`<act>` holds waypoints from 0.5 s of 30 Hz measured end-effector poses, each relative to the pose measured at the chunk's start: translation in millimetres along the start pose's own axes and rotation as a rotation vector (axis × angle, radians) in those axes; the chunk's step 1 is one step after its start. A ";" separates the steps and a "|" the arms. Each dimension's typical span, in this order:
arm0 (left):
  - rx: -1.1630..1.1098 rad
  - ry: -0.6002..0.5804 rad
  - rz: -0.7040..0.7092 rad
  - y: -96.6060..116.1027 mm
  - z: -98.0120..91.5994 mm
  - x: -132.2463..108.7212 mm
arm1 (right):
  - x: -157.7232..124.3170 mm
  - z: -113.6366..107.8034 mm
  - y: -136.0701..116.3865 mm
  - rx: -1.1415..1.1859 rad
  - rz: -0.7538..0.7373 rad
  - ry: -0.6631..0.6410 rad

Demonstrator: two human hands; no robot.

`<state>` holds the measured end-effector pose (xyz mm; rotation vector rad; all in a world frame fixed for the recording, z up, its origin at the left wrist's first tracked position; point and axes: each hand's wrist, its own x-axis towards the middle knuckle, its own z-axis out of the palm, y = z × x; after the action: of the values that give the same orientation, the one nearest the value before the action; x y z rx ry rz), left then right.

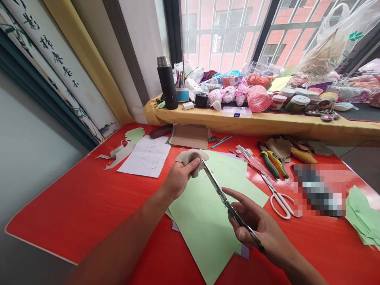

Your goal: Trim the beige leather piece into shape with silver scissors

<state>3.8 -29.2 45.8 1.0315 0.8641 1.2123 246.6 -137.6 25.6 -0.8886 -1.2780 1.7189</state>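
Note:
My left hand (179, 176) pinches a small piece of greyish-beige material (190, 156), perhaps leather or fabric, with a rounded outline. In my right hand (255, 225) is a long pair of metal scissors (218, 187), its fingers wrapped about the handles. The blade tips point up and left and meet the edge of the beige piece; whether they touch it I cannot tell. Beneath both hands lie light green sheets (208, 221) on the red table (89, 202), with a little purple paper showing at the edges.
White-handled scissors (282, 202), pliers (271, 160) and a blurred dark object (320, 190) lie to the right. Green paper pieces (362, 215) sit at the far right. A written sheet (147, 156) and brown card (190, 135) are behind. A black flask (167, 85) stands on the crowded sill.

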 end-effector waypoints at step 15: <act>-0.046 -0.013 -0.088 3.3 12.5 -7.5 | -0.5 2.9 -3.0 -0.136 0.003 0.054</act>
<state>13.3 -38.4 52.9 0.9538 0.8587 1.1457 244.9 -138.7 29.2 -1.0093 -1.3709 1.6142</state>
